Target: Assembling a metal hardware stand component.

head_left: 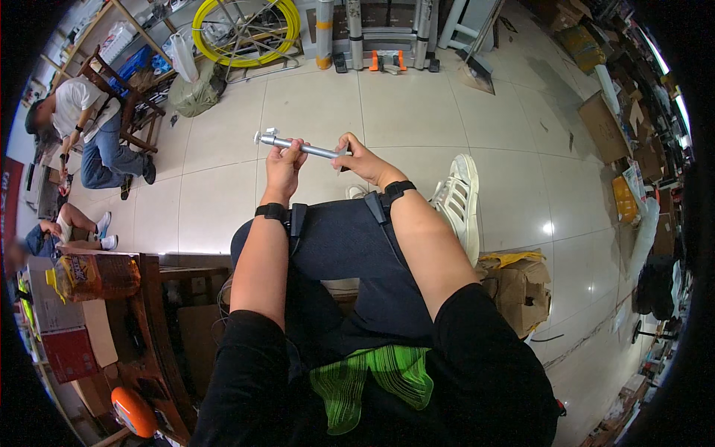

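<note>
A silver camera mounting bracket (316,150) is held out in front of my knees, lying nearly level across the view. It is a slim metal tube with a swivel head and a small wing screw at its left end. My left hand (282,173) is closed around the tube just behind that head. At the other end, my right hand (366,164) pinches the flat base plate between thumb and fingers, which partly cover it. Both wrists wear black straps with small black devices, above my dark trousers.
At the left, a wooden table (153,298) bears a large bottle of amber liquid (97,277). Two people sit farther left. A yellow cable reel (246,61) and folded ladder (391,37) stand ahead. A torn cardboard box (521,294) lies beside my right leg; boxes and shelves line the right side.
</note>
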`<state>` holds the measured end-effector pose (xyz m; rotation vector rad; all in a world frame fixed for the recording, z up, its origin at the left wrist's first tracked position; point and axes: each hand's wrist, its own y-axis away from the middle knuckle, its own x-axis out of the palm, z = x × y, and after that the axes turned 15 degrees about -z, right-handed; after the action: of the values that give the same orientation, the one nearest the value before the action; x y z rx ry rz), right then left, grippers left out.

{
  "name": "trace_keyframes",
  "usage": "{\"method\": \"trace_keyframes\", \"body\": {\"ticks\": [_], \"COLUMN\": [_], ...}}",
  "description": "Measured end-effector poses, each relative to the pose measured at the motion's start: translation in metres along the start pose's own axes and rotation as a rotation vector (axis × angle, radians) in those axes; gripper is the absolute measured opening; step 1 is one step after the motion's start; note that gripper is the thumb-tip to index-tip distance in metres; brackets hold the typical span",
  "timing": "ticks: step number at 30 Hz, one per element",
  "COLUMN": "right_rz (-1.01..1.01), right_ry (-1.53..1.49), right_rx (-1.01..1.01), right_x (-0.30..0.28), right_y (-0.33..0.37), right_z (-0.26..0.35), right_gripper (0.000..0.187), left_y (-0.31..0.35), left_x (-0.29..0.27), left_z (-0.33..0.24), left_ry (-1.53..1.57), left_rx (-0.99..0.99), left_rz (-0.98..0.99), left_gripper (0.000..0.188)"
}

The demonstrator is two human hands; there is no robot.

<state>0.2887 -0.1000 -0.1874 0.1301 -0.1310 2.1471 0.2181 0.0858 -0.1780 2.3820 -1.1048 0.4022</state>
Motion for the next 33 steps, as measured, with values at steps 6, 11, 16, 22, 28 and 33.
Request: {"method": "trace_keyframes", "body": {"ticks": [6, 11, 16, 22, 28, 33], "right_rz": [0.096, 0.014, 0.011, 0.026, 0.032, -0.033], "right_ry": [-0.370, -0.395, -0.180, -0.396, -0.283, -0.320], "right_rx": [0.637, 0.483, 0.182, 0.604, 0.404, 0.370], "right_x": [-0.016, -0.002, -0.003, -0.009, -0.002, -0.004], "right_y": [-0.002, 0.003, 0.000, 0.001, 0.002, -0.001], "right_z": [0.005, 0.015, 0.004, 0.014, 0.013, 0.008], "right_gripper": [0.021, 0.026, 0.028, 0.028, 0.027, 0.025], "left_y": [0.025, 0.006, 0.007, 0.025, 0.008, 0.011], "left_x": [0.024, 0.004, 0.009, 0.022, 0.006, 0.009], "left_z": [-0.012, -0.003, -0.004, -0.011, -0.004, -0.005], "left_ry": [0.148, 0.143, -0.019, 0.147, 0.068, -0.007], "left_rx": [-0.063, -0.039, -0.035, -0.037, -0.009, -0.002], "left_rz": [0.201, 0.199, 0.008, 0.183, 0.150, 0.136], "left_gripper": [0.027, 0.027, 0.028, 0.032, 0.030, 0.026]}}
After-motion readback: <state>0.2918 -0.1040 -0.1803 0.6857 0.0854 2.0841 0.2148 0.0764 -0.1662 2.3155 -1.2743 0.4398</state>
